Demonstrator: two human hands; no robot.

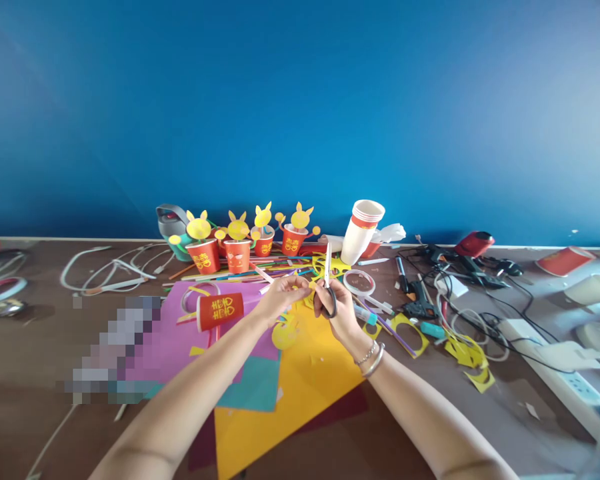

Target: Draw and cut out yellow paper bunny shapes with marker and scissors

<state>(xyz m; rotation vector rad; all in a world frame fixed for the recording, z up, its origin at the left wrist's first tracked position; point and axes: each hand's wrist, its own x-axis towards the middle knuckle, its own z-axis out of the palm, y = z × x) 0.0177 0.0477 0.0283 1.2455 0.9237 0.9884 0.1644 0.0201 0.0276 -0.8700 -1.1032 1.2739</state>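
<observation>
My right hand (336, 310) is closed around a pair of scissors (329, 261), its black handle loop against the fingers and its blades pointing up. My left hand (284, 297) pinches a small piece of yellow paper (312, 285), close beside the right fingertips. Below the hands lies a yellow paper face with ears (285, 333), on an orange-yellow sheet (300, 400). To the left a red paper cup (221, 311) rests on its side over a purple sheet (175, 320). A teal sheet (253, 383) shows under the left forearm.
Several red cups (203, 257) with yellow paper figures stand along the back. Stacked white cups (363, 230) lean behind the right hand. A tape roll (359, 283), a glue gun (420, 303), yellow paper scraps (467, 357), tangled cables and a power strip (555, 373) are at right.
</observation>
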